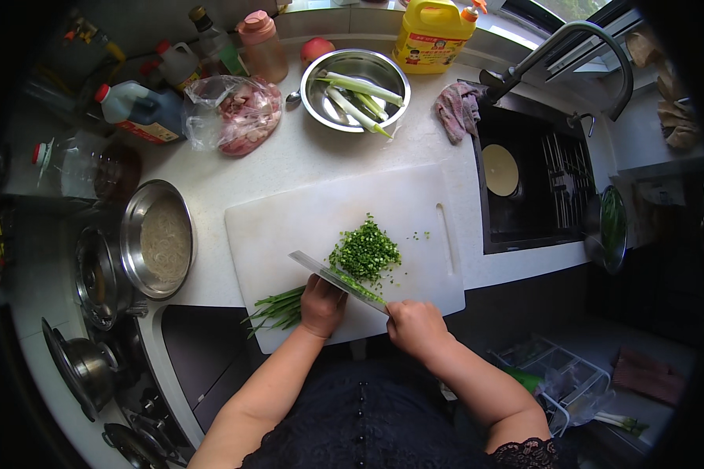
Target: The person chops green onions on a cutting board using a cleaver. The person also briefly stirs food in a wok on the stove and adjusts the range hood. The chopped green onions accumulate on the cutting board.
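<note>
My right hand (418,329) grips the handle of a kitchen knife (334,278), whose blade slants up and left across the white cutting board (281,228). Close against the blade, my left hand (322,308) presses down a bundle of long green chives or scallion leaves (281,309); their tips stick out to its left. Bits of cut green cling along the blade's right side. Beyond the knife lies a heap of finely chopped greens (365,249), with a few crumbs scattered to its right. The knife handle is mostly hidden in my fist.
A steel bowl of leeks (358,97) and bagged raw meat (249,114) stand behind the board. At left is a basin of soaked noodles (165,240). The dark sink (534,176) lies right, with a bowl of greens (610,225) beside it. Bottles (144,114) line the back left.
</note>
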Demonstrator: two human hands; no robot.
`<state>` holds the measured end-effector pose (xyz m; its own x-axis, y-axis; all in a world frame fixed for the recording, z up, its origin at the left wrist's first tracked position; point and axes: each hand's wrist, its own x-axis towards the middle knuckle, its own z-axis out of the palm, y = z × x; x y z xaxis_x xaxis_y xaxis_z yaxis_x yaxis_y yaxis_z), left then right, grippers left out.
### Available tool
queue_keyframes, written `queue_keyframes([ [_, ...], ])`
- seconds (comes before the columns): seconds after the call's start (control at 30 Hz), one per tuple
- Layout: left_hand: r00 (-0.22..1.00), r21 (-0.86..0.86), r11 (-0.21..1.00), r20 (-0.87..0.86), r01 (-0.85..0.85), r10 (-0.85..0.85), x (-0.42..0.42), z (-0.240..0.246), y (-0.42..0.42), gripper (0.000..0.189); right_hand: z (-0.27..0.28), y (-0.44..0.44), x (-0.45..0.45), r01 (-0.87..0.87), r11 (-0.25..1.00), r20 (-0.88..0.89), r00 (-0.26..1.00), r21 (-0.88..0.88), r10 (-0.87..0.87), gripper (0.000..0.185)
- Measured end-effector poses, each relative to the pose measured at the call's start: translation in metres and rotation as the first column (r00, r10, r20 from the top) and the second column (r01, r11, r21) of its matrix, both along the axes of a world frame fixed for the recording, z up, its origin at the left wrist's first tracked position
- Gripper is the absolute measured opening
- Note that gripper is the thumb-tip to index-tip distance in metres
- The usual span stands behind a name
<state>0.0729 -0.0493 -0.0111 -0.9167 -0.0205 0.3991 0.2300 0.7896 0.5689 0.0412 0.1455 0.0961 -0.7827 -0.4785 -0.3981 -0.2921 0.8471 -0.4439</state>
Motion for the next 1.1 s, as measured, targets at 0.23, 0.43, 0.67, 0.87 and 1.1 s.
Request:
queue_keyframes([
  [0.23,1.000,0.076,0.997,-0.015,0.001,0.000,0.000,-0.003,-0.001,0.028,0.001,-0.010,-0.009,-0.013,0.997,0.107,0.994,0.071,0.005,0.012],
  [0.43,0.999,0.058,0.998,-0.046,-0.010,0.013,-0.003,0.001,-0.001,0.026,-0.013,-0.029,-0.018,-0.024,0.994,0.179,0.984,0.110,0.004,0.013],
  [0.67,0.999,0.062,0.998,-0.051,-0.002,0.005,0.000,0.000,-0.001,0.021,-0.047,-0.039,-0.018,0.049,0.992,0.005,0.999,-0.120,-0.049,0.010],
  [0.87,0.998,0.099,0.995,-0.067,0.000,0.006,-0.001,0.000,0.000,0.023,-0.032,-0.012,-0.008,0.040,0.977,-0.075,0.996,-0.207,-0.057,0.008],
  [1.1,1.000,0.049,0.999,0.016,-0.018,0.017,0.002,-0.002,-0.001,0.031,-0.003,-0.003,0.000,0.005,1.000,0.058,0.998,0.026,-0.006,0.010],
])
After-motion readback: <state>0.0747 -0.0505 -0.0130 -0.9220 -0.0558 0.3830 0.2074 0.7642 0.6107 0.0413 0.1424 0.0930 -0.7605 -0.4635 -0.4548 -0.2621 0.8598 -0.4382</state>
